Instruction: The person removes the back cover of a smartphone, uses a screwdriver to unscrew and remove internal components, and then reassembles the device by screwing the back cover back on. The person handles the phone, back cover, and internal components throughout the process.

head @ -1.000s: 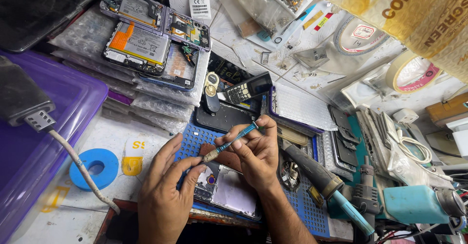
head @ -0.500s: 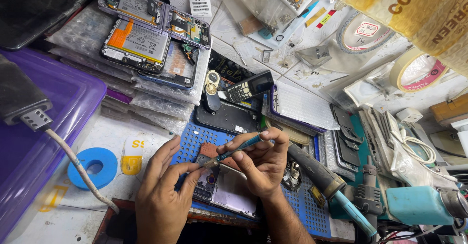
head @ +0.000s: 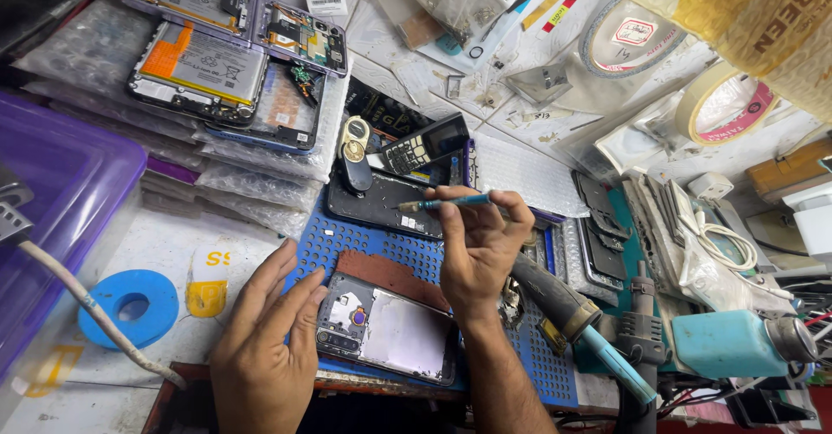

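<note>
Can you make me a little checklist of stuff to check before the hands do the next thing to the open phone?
1. Open phone lying flat on the blue mat: ok.
2. Left hand steadying it: ok, fingers rest at its left edge.
3. Right hand gripping the teal tool: ok.
4. Tool tip on the open phone: not ok, it is lifted above it and points left.
5. Loose screws near the phone: cannot tell, too small.
6. Hot-air tool kept apart from the wrist: not ok, it lies right beside it.
</note>
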